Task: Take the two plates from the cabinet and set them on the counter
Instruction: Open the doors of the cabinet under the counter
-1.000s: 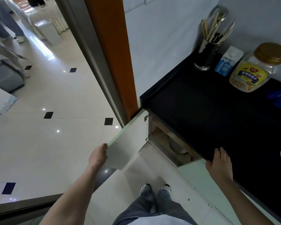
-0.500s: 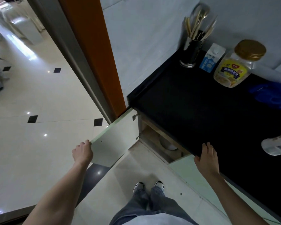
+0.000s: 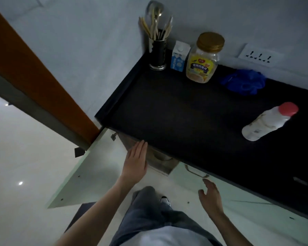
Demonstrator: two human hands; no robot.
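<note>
Nearest the camera, at six o'clock, grey trousers [image 3: 149,215] and one shoe [image 3: 165,201] stand on the pale floor [image 3: 16,157]. At five o'clock the right hand [image 3: 211,196] hangs in the air with fingers spread and loosely curled, holding nothing, just below the metal handle [image 3: 196,172] of the closed cabinet door [image 3: 256,210]. At the centre, the left hand [image 3: 136,162] is flat and open, fingers straight and together, empty, its fingertips at the dark mouth of the open cabinet [image 3: 160,162] just under the worktop's front edge. Whether it touches the cabinet frame I cannot tell. The open door [image 3: 89,174] swings out toward eight o'clock, its hinge [image 3: 113,136] showing near the top corner.

Inside the cabinet, right of the left hand, a pale rounded rim [image 3: 163,157] shows in the shadow; that is likely a plate, though it is too dim to tell whether there are one or two.

Farther off, the black worktop [image 3: 176,112] runs toward three o'clock. A white bottle with a red cap [image 3: 268,121] lies on its side at three o'clock. Beyond it, at two o'clock, sits a blue crumpled cloth [image 3: 244,82]. At one o'clock, along the wall, stand a jar with a gold lid [image 3: 203,59], a small blue-and-white carton [image 3: 179,58] touching or just beside it, and a dark holder of utensils [image 3: 157,50] at twelve o'clock. A wall socket [image 3: 259,55] sits behind the cloth.
</note>
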